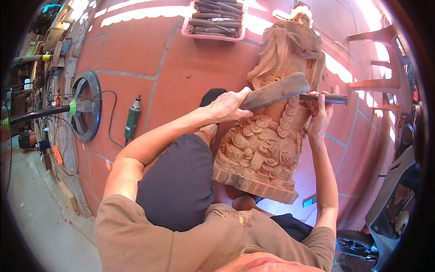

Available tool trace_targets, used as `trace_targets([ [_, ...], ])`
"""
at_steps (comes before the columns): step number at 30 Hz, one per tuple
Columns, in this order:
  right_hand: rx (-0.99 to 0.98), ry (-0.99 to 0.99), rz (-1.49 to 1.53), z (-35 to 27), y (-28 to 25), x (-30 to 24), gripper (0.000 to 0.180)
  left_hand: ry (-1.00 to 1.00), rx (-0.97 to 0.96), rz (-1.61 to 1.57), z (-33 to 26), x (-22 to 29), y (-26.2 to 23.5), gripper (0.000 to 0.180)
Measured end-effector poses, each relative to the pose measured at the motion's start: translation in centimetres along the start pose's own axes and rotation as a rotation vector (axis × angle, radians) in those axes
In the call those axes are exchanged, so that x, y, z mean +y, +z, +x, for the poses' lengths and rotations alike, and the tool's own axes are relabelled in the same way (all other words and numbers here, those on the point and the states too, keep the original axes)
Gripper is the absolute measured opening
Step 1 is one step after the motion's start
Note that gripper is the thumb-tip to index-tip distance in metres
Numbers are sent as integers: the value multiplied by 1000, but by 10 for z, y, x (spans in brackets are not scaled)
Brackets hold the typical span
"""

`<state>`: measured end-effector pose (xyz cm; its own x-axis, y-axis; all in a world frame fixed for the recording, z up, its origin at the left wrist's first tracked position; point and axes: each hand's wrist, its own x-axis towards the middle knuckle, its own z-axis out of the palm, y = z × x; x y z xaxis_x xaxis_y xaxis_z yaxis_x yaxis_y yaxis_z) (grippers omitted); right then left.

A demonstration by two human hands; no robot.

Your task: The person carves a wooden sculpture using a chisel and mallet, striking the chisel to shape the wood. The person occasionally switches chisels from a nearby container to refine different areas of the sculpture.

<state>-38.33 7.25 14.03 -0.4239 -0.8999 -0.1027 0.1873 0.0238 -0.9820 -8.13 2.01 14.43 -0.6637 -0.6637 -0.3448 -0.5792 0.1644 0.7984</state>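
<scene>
A large carved wooden figure (267, 149) lies in front of me on the tiled floor, with rounded carved shapes over its lower part. My left hand (232, 105) is closed round the narrow end of a flat wooden mallet (283, 90), which reaches rightward over the middle of the carving. In my right hand (318, 113) a dark carving chisel (334, 98) is gripped, lying nearly level by the carving's right side. Its left end is close to the mallet's broad end; whether they touch I cannot tell. The chisel's cutting edge is not clearly visible.
A pink basket (185, 33) full of chisels stands at the top. Left of my bent knee (176, 181) lies a green rotary tool (132, 119) with a cord, near a round black stand base (90, 109). A brown chair (385, 84) and a motorbike (392, 204) are at right.
</scene>
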Motion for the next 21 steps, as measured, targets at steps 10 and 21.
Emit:
trace_targets([
  [10,76,-15,16,-1,7,5,32,39,-27,-106,4,-24,0,51],
  [21,166,-82,-68,-1,29,-1,60,-36,-81,64,-31,-101,-20,60],
])
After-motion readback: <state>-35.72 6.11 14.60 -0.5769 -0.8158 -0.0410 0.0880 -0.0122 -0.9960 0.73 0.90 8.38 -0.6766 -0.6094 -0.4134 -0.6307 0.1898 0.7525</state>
